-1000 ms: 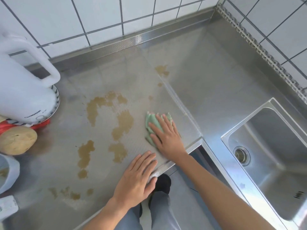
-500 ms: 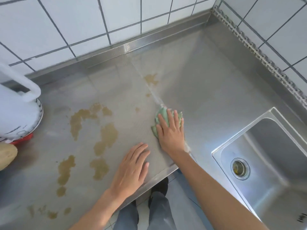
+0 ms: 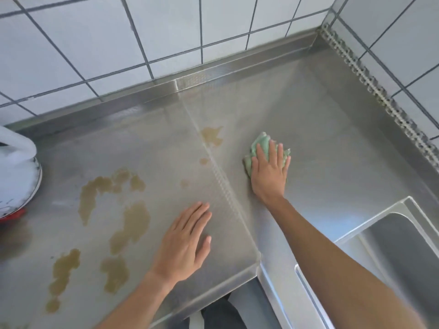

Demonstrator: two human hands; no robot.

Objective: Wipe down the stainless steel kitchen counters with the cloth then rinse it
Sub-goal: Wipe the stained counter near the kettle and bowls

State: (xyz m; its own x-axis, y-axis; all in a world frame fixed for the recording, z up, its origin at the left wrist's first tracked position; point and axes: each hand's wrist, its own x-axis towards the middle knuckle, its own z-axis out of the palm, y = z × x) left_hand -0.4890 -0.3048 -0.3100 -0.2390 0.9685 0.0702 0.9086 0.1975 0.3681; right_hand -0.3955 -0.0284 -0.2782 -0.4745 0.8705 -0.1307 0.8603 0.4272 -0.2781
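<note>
Since a moment before, the right hand (image 3: 269,170) had slid the cloth (image 3: 260,148) toward one o'clock, past the counter (image 3: 332,129) seam, fingers flat, pressing it. The left hand (image 3: 184,243) lay flat, fingers straight. Bunched, pale green, the cloth risked bypassing the brown spills (image 3: 114,210) at nine o'clock.

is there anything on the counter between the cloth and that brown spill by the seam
Nothing visible. The right hand presses the green cloth flat on the steel counter, just right of the seam. The nearest brown spill lies just left of the cloth across the seam, with only bare steel between. The left hand rests nearer the front edge.
</note>
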